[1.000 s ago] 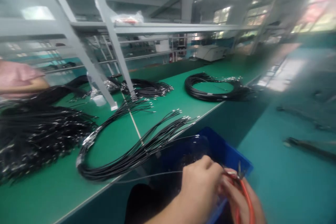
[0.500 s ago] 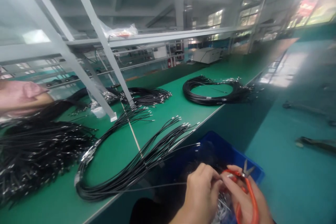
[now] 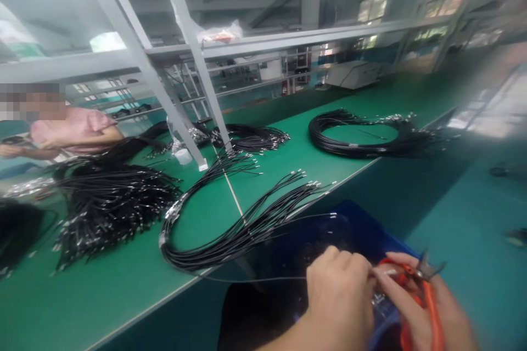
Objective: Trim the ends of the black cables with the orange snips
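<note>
My left hand is closed on a thin black cable that runs in from the bundle on the bench. Its fingertips meet those of my right hand, and what lies between them is hidden. Orange-handled cutters rest in my right hand, their short blades apart and pointing up and away. A curved bundle of black cables with metal-tipped ends lies at the edge of the green bench. Below my hands is a blue bin with small light pieces, partly covered by my hands.
A big heap of black cables lies to the left, and a coiled bundle farther right. Shelf posts rise from the bench near a small white cup. Across the bench sits a person in a pink top.
My view has turned left, so the bench and cables appear farther right and more of the seated person shows. Both hands stay together, with the cable and cutters still held.
</note>
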`<state>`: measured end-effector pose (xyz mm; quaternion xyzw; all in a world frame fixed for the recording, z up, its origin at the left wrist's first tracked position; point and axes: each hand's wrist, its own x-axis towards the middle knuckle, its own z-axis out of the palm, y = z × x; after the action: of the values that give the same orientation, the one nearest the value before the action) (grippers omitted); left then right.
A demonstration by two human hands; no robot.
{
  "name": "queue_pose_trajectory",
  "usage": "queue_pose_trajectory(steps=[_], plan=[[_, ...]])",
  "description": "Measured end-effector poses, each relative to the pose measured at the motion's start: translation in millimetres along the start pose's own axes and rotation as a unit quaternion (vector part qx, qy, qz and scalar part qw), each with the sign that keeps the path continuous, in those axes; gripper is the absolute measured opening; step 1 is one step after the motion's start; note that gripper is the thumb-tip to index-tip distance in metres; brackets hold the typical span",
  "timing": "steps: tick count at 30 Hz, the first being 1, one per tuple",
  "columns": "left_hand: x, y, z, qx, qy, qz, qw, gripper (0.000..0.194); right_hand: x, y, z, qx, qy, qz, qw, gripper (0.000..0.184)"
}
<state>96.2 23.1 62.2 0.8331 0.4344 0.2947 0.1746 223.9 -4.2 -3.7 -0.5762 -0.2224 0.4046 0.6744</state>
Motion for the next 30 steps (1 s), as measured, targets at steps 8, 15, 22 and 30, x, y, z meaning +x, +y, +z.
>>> queue_pose_trajectory(steps=[8, 15, 22, 30], plan=[[-3, -18, -13.8, -0.293, -0.066, -0.153, 0.941, 0.008, -38, -28, 34, 0.111, -0.034, -0.016, 0.993, 0.038], [-6, -23, -11.2, -0.330, -0.079, -0.155, 0.928, 0.008, -36, -28, 36, 0.134, -0.020, -0.008, 0.991, 0.038], [-7, -23, -10.3, -0.320, -0.059, -0.161, 0.932, 0.009, -36, -29, 39, 0.161, -0.044, 0.009, 0.986, 0.034], [-10, -18, -10.9, -0.393, -0.062, -0.157, 0.904, 0.014, -42, -29, 41, 0.283, -0.084, 0.135, 0.946, 0.026]])
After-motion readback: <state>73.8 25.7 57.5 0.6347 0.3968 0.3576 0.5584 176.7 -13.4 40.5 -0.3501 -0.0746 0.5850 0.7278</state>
